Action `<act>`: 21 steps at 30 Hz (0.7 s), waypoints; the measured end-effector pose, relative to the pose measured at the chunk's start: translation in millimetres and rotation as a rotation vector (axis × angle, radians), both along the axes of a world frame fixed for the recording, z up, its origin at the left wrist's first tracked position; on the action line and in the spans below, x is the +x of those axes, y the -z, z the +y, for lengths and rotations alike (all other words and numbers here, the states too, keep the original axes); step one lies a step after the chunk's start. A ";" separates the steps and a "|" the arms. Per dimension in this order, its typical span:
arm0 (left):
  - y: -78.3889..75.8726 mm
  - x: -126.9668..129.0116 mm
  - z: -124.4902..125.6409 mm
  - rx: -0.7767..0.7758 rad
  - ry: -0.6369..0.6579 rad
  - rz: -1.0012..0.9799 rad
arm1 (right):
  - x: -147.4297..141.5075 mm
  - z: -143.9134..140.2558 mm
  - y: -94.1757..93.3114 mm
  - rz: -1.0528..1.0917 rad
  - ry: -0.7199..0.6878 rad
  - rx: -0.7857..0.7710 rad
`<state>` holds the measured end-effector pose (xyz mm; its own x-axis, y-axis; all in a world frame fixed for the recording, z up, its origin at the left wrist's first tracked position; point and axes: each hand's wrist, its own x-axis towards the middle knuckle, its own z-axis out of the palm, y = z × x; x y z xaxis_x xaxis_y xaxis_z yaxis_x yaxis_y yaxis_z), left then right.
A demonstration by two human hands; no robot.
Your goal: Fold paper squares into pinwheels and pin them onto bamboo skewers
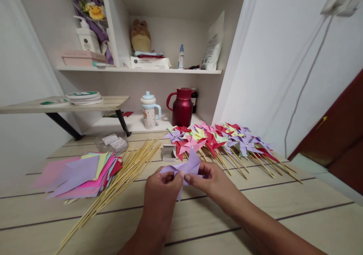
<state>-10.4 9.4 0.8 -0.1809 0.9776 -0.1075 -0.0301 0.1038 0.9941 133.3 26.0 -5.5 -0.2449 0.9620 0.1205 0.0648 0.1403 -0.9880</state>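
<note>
A purple paper pinwheel (pixel 193 163) is between my two hands, above the front middle of the table. My left hand (pixel 163 189) pinches its centre from the left with thumb and fingers. From the right, my right hand (pixel 214 179) grips another part of it, its thumb near the left thumb. The fingers hide part of the folds, and whether a pin sits at the centre cannot be made out. Just beyond the hands stands a small open box (pixel 169 153). Finished pinwheels on sticks (pixel 212 142) lie heaped at the back right.
Left of my hands lie a bundle of thin wooden sticks (pixel 124 175) and a stack of coloured paper squares (pixel 82 172). Behind stand a speckled cup (pixel 149 117) and a red jug (pixel 182 107). A raised wooden stand (pixel 113 103) is at the back left.
</note>
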 end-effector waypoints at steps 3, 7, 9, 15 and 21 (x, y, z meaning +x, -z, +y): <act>-2.2 1.0 -1.2 -0.015 0.008 -0.037 | 0.2 -0.5 -0.1 0.010 0.018 -0.021; -1.5 1.7 -2.1 -0.026 0.046 -0.104 | 1.4 -1.6 0.8 0.107 -0.018 -0.084; -0.3 1.4 -2.4 -0.042 0.058 -0.142 | 1.4 -2.0 0.9 0.147 -0.027 -0.120; 0.1 -1.8 -0.7 -0.002 0.175 -0.241 | 2.2 0.3 -2.3 0.240 0.032 -0.177; -1.2 -4.7 1.1 0.064 0.218 -0.240 | 8.0 3.6 -4.7 0.286 0.066 -0.147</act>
